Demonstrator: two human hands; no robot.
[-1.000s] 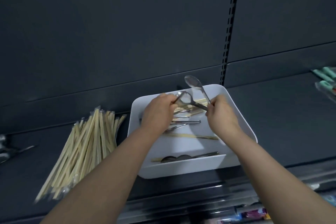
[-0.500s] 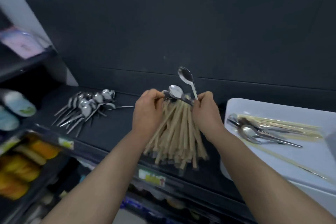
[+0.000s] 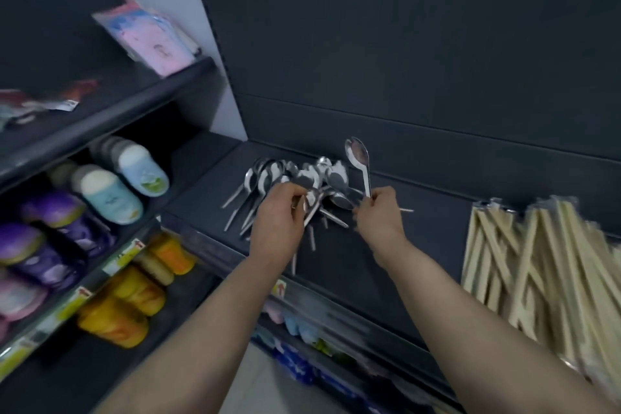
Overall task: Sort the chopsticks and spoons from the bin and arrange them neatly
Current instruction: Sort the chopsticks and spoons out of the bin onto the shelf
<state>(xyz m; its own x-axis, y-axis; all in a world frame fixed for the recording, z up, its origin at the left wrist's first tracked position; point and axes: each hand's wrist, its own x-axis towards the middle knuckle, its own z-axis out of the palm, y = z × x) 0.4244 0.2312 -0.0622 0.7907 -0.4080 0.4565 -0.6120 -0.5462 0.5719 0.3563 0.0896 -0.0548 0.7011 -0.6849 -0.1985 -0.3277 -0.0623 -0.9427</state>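
Your right hand [image 3: 381, 217] pinched a spoon [image 3: 360, 161] by the handle, bowl up, just above the spoon pile [image 3: 289, 178] on the dark shelf [image 3: 420, 212]. Left hand [image 3: 280, 218] was curled around another spoon's handle over the pile. Chopsticks [image 3: 537, 272] lay well off right.

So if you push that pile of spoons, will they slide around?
Probably. The spoons look like smooth shiny metal on a flat shelf, so they would likely slide and clink. They lie loosely overlapped, so a push might scatter them. They look stiff, not bendy.
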